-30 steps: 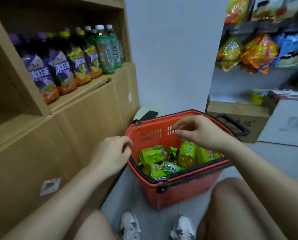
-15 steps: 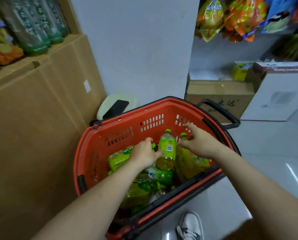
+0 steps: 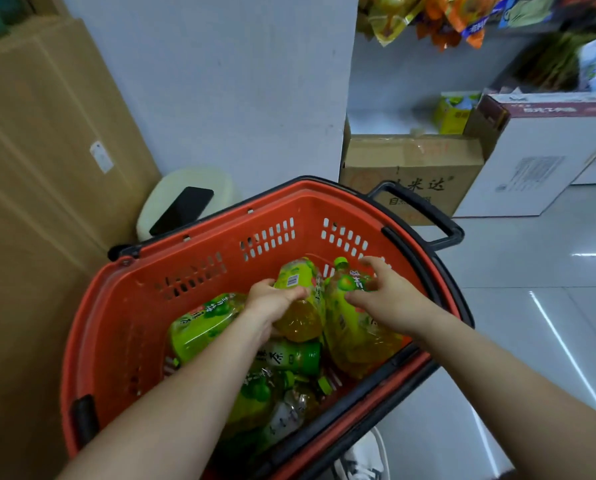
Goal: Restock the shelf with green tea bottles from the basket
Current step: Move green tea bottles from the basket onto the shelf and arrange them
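At the bottom edge I am seeing one white shoe, cut off by the frame. My two forearms are reaching into the red basket, and the left one is hiding part of the heap. I am counting about four loose bottles lying there and cannot be sure of more. My left hand is grasping the first bottle round its lower half, tilted, its cap hard to make out. My right hand is wrapping thumb and fingers round the second bottle, which is touching the first, green cap showing. Both bottles are sitting inside the basket, near its far wall. Behind it, one dark phone is lying on a pale round object that I cannot identify. Further back, a brown box and a white box are standing side by side. The cabinet is filling the left, and the snack bags above are running out of frame, too blurred to count.
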The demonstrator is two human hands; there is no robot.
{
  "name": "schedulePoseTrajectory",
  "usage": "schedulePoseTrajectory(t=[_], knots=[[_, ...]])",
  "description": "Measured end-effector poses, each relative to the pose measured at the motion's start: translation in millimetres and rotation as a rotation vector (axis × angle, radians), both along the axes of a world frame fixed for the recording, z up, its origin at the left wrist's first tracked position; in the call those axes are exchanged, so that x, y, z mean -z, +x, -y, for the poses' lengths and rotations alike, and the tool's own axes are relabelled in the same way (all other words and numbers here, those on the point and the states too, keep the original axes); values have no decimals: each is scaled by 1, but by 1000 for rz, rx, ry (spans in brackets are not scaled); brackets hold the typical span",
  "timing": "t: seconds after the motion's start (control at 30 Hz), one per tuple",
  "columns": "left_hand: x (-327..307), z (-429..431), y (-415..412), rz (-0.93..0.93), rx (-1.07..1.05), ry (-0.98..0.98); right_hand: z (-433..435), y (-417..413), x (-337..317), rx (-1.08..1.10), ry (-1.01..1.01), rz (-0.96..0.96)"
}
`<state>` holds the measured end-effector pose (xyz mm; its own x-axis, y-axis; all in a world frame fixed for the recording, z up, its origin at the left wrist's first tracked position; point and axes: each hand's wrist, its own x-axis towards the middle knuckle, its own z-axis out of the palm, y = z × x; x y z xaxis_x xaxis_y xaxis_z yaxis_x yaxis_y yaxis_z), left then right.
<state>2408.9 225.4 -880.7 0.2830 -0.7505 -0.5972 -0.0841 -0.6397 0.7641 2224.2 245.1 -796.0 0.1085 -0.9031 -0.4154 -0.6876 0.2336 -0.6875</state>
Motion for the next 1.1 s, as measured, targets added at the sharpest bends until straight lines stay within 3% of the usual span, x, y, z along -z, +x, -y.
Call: schedulePoseTrajectory(t=[0.1,0.23,0.33,0.37,0.43,0.5,0.57,0.6,0.7,0.87,1.1], knots=[[-38,-12,10,-184,48,-97,7,2,-5,109,55,180],[-77,-21,9,-676,297,-229,15,-1,-14,314,342,788],[-86,-19,-4,-834,516,-263,19,-8,-27,313,261,1167],[-88,-19,-9,-838,530,-269,20,-13,-32,364,149,1163],[-80,-14,-22,-696,400,-221,19,-24,-43,488,-164,894],[-63,-10,-34,-287,318,-137,18,-34,-46,497,-363,532],[-39,-10,-46,98,441,12,18,-44,-46,509,-405,437],[-26,-10,-53,152,490,87,20,-48,-43,522,-410,450],[-5,-7,-78,57,444,182,23,-56,-35,580,-389,475],[11,-3,-88,-93,192,170,29,-57,-29,545,-333,456],[-34,-30,-37,-12,68,32,26,-50,-34,416,-340,385]])
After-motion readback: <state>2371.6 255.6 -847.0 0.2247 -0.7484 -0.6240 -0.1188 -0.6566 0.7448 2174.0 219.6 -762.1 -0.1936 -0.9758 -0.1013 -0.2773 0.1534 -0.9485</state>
